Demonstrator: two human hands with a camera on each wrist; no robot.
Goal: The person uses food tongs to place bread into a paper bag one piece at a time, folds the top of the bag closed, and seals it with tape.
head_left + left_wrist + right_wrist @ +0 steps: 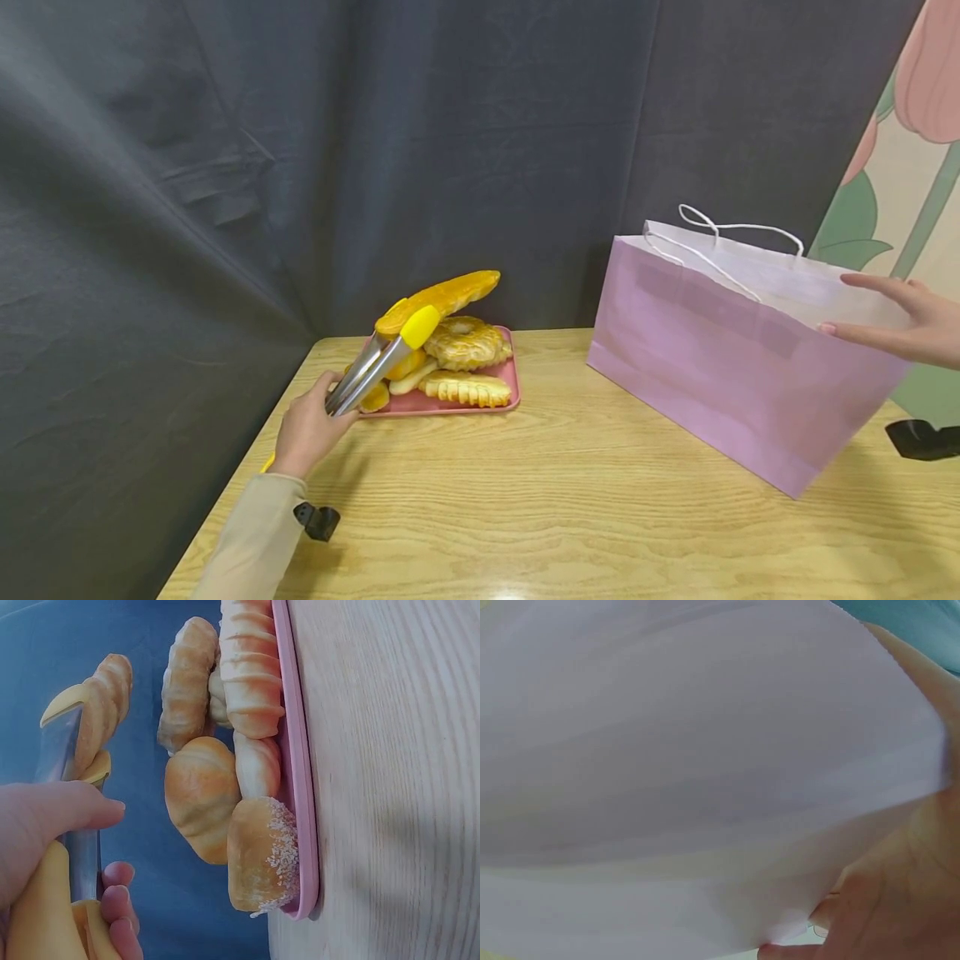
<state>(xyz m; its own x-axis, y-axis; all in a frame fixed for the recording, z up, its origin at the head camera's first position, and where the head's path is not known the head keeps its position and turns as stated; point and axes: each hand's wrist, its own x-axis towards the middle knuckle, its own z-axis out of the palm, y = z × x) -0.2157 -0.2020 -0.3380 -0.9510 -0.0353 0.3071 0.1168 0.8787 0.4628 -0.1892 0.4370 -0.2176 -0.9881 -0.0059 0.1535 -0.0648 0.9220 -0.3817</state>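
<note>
In the head view my left hand grips metal tongs with yellow tips and handles. The tongs pinch a long golden bread, held tilted above a pink tray of breads. From the left wrist, the thumb lies along the tongs and a ridged bread sits between the yellow tips. My right hand touches the upper right rim of a lilac paper bag, thumb and forefinger straight and spread. Bag paper fills most of the right wrist view and hides part of that hand.
On the tray are a round scalloped bread, a ridged bread and a crumb-coated roll. White cord handles rise from the upright bag on the wooden table. A dark curtain hangs behind.
</note>
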